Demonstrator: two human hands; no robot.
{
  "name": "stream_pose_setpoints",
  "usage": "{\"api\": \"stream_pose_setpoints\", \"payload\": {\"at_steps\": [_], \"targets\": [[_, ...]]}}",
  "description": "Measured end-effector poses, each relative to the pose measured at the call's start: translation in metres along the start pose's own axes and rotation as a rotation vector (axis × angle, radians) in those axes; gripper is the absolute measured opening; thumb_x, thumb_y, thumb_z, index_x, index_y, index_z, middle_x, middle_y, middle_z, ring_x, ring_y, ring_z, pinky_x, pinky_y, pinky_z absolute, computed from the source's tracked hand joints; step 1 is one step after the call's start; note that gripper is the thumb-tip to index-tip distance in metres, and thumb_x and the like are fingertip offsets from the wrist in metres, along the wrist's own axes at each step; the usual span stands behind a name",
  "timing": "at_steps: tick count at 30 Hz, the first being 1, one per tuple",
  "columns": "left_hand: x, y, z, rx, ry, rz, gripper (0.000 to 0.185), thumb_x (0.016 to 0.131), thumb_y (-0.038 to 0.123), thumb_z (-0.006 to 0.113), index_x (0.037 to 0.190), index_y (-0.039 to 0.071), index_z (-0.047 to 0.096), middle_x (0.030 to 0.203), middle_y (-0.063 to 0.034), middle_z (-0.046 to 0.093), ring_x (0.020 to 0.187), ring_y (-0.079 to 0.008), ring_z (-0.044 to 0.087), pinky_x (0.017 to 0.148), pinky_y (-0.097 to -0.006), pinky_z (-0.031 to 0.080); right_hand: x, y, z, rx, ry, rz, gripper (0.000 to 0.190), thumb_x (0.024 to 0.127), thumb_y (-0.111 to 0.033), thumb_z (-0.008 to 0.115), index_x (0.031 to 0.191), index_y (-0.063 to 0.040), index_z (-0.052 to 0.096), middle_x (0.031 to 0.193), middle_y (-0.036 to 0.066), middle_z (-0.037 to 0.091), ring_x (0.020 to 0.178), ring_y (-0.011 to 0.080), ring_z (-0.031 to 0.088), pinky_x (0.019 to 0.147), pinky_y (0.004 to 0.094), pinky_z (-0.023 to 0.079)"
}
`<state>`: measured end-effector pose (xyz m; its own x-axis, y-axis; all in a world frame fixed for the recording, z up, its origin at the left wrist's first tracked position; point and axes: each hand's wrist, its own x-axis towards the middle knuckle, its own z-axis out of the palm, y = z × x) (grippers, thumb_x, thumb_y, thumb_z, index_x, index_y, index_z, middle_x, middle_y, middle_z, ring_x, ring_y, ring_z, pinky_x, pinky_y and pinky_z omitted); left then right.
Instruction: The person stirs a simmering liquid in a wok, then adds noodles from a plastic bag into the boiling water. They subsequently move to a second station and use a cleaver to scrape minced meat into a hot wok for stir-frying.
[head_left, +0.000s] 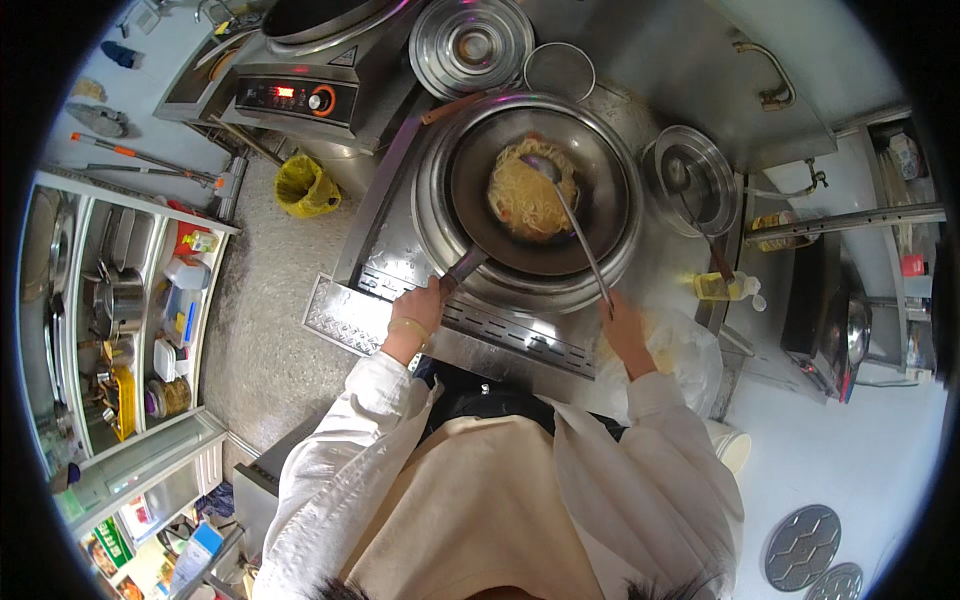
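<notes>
A dark metal wok (469, 191) sits on the round steel ring (431, 251) of a stainless cooking range. My left hand (417, 309) is closed around the wok's handle (463, 271). In my right hand (624, 330) is the long handle of a steel ladle (581, 236). Its bowl rests among pale cooked noodles (525, 199) at the middle of the wok, partly covering them. Small reddish bits show in the noodles. Both wrists come out of white sleeves.
Right of the wok, a second ladle (679, 176) lies in a steel bowl (720, 191), near a bottle of yellow oil (716, 286). Behind are a steel lid (439, 52) and a round strainer (559, 71). Leftward stand an induction cooker (296, 97), a yellow-lined bin (304, 184) and shelves (154, 225).
</notes>
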<state>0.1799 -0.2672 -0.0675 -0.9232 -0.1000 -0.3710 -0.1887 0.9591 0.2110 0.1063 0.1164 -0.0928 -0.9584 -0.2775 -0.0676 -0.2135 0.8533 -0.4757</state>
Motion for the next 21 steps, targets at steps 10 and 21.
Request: {"api": "stream_pose_setpoints", "payload": {"at_steps": [10, 21], "targets": [[-0.026, 0.001, -0.013, -0.022, 0.004, -0.194, 0.058, 0.085, 0.059, 0.050, 0.097, 0.003, 0.058, 0.078, -0.0147, 0.067, 0.073, -0.0317, 0.067, 0.062, -0.0417, 0.052, -0.061, -0.016, -0.013, 0.169, -0.143, 0.120, 0.037, 0.095, -0.026, 0.046, 0.123, -0.001, 0.049, 0.079, 0.019, 0.063, 0.064, 0.0315, 0.061, 0.055, 0.0407, 0.048], [-0.038, -0.049, -0.010, -0.477, -0.100, 0.124, 0.049, 0.085, 0.032, 0.045, 0.117, -0.004, 0.050, 0.092, -0.0237, 0.064, 0.087, -0.0375, 0.063, 0.080, -0.0440, 0.048, 0.003, -0.081, 0.048, -0.082, -0.025, 0.167, 0.048, 0.093, -0.016, 0.045, 0.138, -0.006, 0.027, 0.106, 0.026, 0.056, 0.088, 0.0422, 0.059, 0.073, 0.0483, 0.049]]}}
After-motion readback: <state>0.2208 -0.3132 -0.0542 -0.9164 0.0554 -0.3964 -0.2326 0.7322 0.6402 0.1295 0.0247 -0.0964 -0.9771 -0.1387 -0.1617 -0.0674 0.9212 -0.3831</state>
